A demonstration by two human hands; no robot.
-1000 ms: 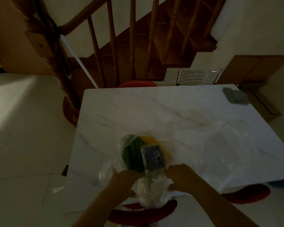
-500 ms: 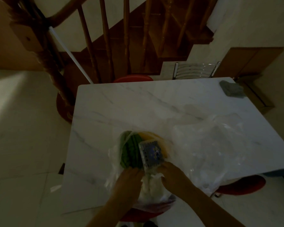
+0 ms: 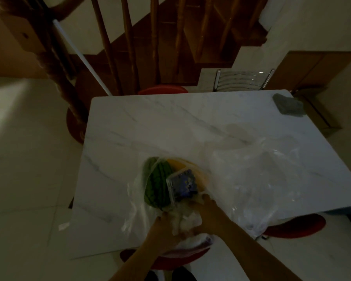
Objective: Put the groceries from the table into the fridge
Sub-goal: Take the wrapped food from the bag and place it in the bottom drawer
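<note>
Dim light from my feed. Two bare forearms enter from the bottom edge; no sleeves, cuffs or gloves on either as far as the frame shows. Left hand [image 3: 164,230] and right hand [image 3: 210,214]: no rings or watch that I can make out, though the picture is too dark and soft for fine detail. Nails not discernible.
</note>
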